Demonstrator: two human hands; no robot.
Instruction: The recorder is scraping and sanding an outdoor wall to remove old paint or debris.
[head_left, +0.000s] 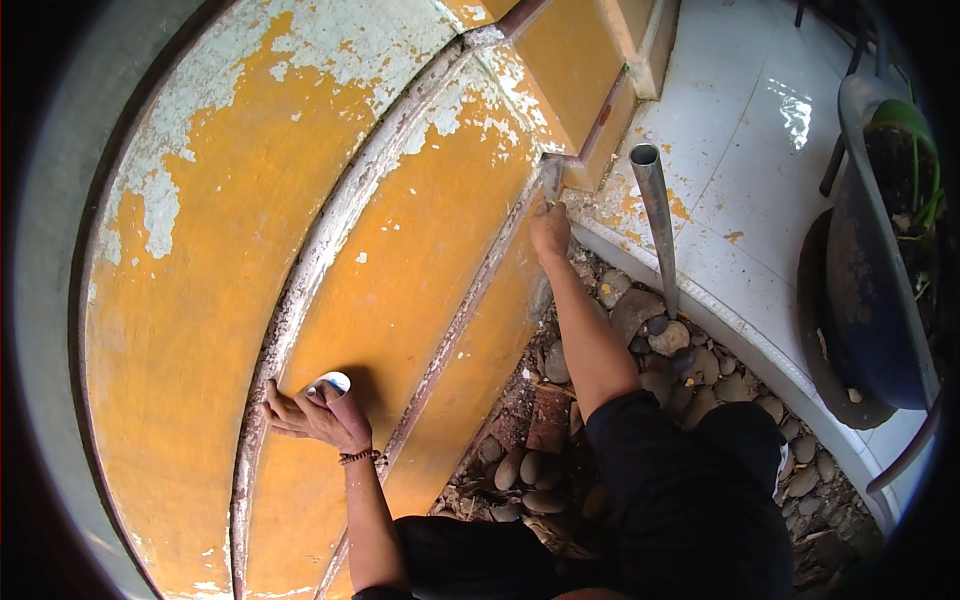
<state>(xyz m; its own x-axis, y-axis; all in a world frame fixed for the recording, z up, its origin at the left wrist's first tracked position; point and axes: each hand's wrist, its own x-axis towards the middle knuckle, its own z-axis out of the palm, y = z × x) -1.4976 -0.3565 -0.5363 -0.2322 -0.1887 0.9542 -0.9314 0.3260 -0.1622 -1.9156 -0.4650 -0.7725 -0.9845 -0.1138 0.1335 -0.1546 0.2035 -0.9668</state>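
Orange peeling wall (420,250): left hand (315,415) braced at lower left, fingers apart for support; right hand (549,232) at centre, fingers clamped on scraper (552,180) against flaking paint.

A metal pipe (655,215) stands tilted out of a bed of rounded stones (660,345). A brick (548,418) lies among the stones. Beside them runs a white tiled floor (735,130) with orange flecks, edged by a curb (740,335). At right, a dark pot (865,300) holds a green plant (915,150).
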